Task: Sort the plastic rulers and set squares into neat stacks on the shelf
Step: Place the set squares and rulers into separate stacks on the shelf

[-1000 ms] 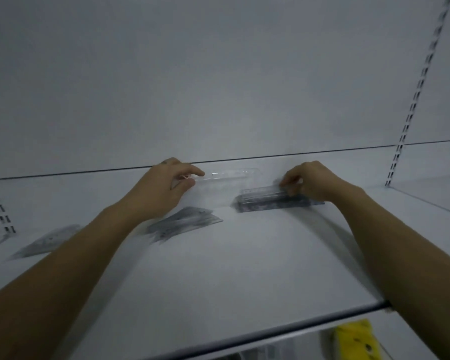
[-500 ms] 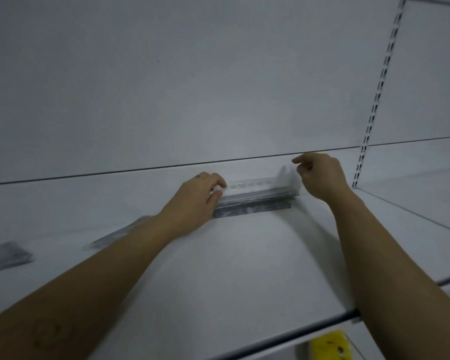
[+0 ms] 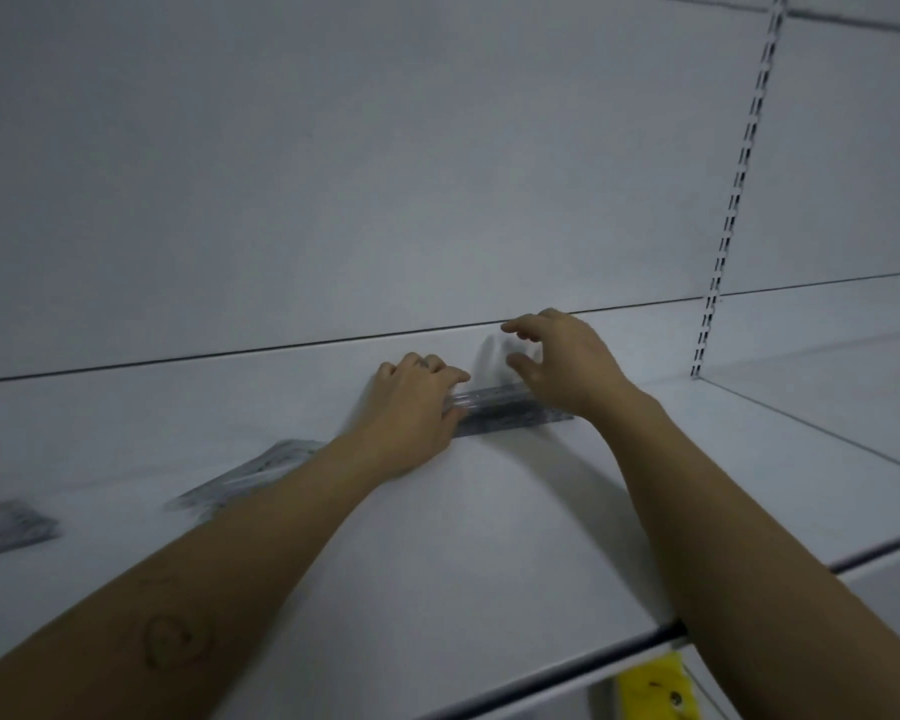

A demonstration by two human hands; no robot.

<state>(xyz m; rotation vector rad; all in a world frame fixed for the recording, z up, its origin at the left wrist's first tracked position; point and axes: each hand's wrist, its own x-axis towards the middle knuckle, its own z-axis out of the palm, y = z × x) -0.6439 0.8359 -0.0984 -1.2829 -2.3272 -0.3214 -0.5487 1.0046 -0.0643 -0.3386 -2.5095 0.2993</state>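
Note:
A stack of clear plastic rulers (image 3: 505, 407) lies flat near the back of the white shelf (image 3: 489, 537). My left hand (image 3: 411, 413) rests palm down on the stack's left end, its fingers lying over the top ruler. Over the right end hovers my right hand (image 3: 567, 366), thumb and fingers spread apart with nothing plainly between them; a pale blur sits by its fingertips. A pile of set squares (image 3: 255, 478) lies to the left, partly behind my left forearm. Another pile (image 3: 6, 527) sits at the far left edge.
The grey back wall (image 3: 437, 174) rises straight behind the shelf. A slotted upright rail (image 3: 733, 200) divides this bay from the shelf to the right. A yellow object (image 3: 650, 688) shows below the shelf's front edge.
The clear ruler held by my left hand has come down onto the ruler stack. My right hand has lifted and spread its fingers. The view has shifted rightwards.

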